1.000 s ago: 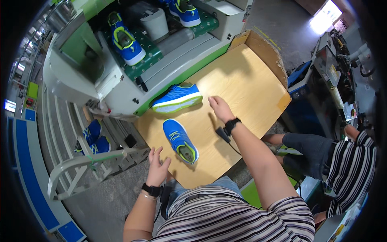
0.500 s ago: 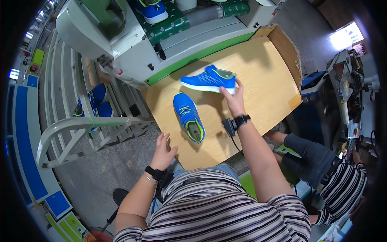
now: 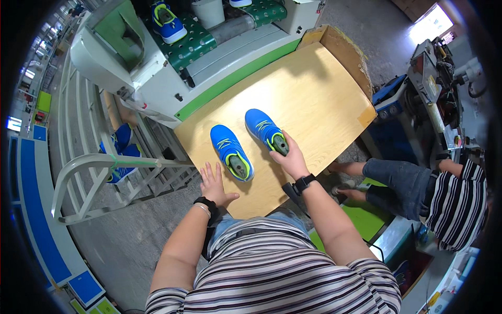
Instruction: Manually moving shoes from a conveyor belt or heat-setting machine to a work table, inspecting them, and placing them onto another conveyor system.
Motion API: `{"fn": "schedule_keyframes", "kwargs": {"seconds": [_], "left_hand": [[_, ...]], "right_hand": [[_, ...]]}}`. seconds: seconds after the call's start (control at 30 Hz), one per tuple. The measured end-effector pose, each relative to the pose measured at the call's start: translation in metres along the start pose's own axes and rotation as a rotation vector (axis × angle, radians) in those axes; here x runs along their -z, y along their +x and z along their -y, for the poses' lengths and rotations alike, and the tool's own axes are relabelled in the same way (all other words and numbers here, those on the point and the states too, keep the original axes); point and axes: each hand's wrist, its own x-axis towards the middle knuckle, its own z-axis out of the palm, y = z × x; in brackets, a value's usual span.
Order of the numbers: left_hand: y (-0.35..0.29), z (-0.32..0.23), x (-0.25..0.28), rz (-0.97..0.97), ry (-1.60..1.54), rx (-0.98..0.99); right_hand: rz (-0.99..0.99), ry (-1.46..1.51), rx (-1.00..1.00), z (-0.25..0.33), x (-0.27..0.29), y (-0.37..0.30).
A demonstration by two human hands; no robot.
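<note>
Two blue sneakers with yellow-green collars and laces are side by side over a wooden tabletop (image 3: 314, 89), toes pointing away from me. My right hand (image 3: 293, 158) grips the right sneaker (image 3: 260, 123) by its heel, thumb and fingers on either side of the collar. The left sneaker (image 3: 226, 142) rests on the wood with nothing holding it. Just beside its heel, near the table's left edge, my left hand (image 3: 213, 184) is open with fingers spread and holds nothing.
Beyond the tabletop a machine with a green perforated belt (image 3: 196, 49) carries another blue sneaker (image 3: 170, 23) and a white cup (image 3: 208, 13). A metal rack (image 3: 104, 162) at left holds more blue shoes (image 3: 123, 142). Cardboard (image 3: 348, 52) edges the far right; another person (image 3: 444, 201) is at right.
The right sneaker has come nearer and left, turning from sideways to toe-away beside the other shoe. My left hand has spread its fingers and shifted closer to the left sneaker.
</note>
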Motion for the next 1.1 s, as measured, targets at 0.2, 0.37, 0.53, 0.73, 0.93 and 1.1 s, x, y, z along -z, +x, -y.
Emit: {"fn": "schedule_keyframes", "kwargs": {"seconds": [0.2, 0.37, 0.53, 0.73, 0.93, 1.1], "left_hand": [[-0.003, 0.003, -0.004, -0.025, 0.038, -0.026], [-0.002, 0.007, -0.006, -0.036, 0.019, -0.008], [-0.003, 0.006, -0.005, -0.045, 0.002, 0.012], [-0.006, 0.004, -0.004, -0.049, -0.011, 0.018], [-0.006, 0.005, -0.005, -0.049, -0.019, 0.025], [-0.010, -0.002, 0.000, -0.035, -0.015, 0.033]], "right_hand": [[0.047, -0.003, -0.058, 0.008, 0.003, 0.001], [0.020, -0.024, -0.017, 0.005, -0.004, -0.004], [0.011, -0.006, 0.011, -0.002, -0.006, -0.007], [-0.002, 0.020, 0.018, -0.006, -0.007, -0.007], [-0.058, -0.019, 0.009, -0.002, -0.010, -0.020], [-0.047, -0.081, -0.023, -0.006, -0.002, -0.041]]}}
